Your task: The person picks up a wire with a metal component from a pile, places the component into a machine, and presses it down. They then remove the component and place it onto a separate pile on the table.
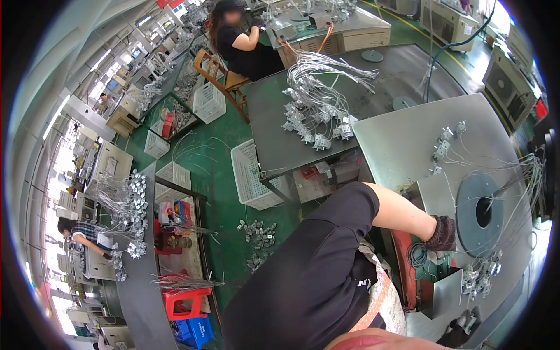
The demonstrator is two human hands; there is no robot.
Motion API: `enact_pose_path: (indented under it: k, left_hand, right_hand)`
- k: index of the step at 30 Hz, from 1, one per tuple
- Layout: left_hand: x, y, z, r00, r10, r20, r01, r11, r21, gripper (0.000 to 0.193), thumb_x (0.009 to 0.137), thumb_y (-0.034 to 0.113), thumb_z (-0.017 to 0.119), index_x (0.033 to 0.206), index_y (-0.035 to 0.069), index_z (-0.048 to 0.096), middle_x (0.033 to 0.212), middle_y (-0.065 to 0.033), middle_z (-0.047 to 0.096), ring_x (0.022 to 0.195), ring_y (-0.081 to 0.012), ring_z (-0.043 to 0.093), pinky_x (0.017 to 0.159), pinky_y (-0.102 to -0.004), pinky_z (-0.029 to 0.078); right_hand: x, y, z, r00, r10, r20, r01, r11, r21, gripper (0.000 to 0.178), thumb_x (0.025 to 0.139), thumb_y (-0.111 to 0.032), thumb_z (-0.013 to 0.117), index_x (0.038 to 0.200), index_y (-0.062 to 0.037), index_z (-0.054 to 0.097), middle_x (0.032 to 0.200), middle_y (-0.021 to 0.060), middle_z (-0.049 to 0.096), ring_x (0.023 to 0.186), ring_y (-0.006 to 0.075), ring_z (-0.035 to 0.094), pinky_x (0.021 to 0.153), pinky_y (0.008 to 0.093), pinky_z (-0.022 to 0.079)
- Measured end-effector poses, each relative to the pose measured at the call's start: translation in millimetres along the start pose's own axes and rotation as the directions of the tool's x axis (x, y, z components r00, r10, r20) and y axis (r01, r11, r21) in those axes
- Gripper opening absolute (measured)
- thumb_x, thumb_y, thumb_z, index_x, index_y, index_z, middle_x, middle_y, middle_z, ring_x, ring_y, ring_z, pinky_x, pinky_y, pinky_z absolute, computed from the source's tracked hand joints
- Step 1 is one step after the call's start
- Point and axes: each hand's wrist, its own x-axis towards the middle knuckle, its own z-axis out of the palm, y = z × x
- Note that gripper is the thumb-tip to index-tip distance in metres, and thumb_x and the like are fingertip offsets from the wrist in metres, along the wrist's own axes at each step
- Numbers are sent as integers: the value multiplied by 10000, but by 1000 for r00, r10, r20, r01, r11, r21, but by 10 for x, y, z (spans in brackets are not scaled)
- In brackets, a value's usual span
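My left hand (441, 234), in a dark knitted glove, is at the machine set into the metal workbench (402, 135). Its fingers look curled in; anything they hold is hidden. Just beside it are a coil of thin grey cable (417, 255) and a round grey plate (466, 216) with a dark centre. An open sheet-metal box (441, 294) stands below the hand. Small metal parts with wires (483, 274) lie by the plate, and a few more (446, 134) lie farther up. A dark shape (454, 333) at the lower edge may be my right gloved hand; its fingers cannot be made out.
A dark table (262, 111) beyond my arm holds a bundle of wired metal parts (321, 125). White crates (245, 175) and loose metal parts (256, 233) are on the green floor. Another person (236, 46) sits at a far bench; a red stool (184, 297) stands left.
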Motion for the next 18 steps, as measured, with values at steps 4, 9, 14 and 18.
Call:
enact_pose_path:
  k: [4,9,14,18]
  left_hand:
    - [139,78,-27,991,115,71,-127,972,200,302,796,373,702,956,117,725,894,-100,731,853,-321,704,732,-472,561]
    - [-253,-159,-281,987,137,83,-149,974,172,591,787,546,737,1145,95,603,1087,-162,660,860,-341,675,781,-522,513]
    - [-250,-240,-235,986,139,-89,-136,990,44,530,833,416,717,1258,105,654,1154,-136,720,1112,-329,671,1070,-495,462]
    - [-116,-106,-356,972,231,-33,-229,972,47,506,852,363,707,1287,111,644,1199,-195,689,1150,-342,645,1095,-495,423]
  right_hand:
    - [-124,325,781,990,93,-108,-86,994,68,304,990,-271,558,1188,-47,616,1019,119,674,827,210,619,709,355,482]
    - [-958,-107,-803,848,-37,-529,64,997,33,336,1016,-309,520,1183,-50,654,1057,111,689,861,234,631,758,393,484]
    - [127,567,2123,927,-91,364,72,995,64,378,932,-334,697,1170,-44,642,1009,152,689,947,326,709,862,479,585]
    - [451,797,2063,995,82,62,-69,978,-195,340,1026,-320,592,1239,-56,621,952,61,650,835,144,649,755,327,590]
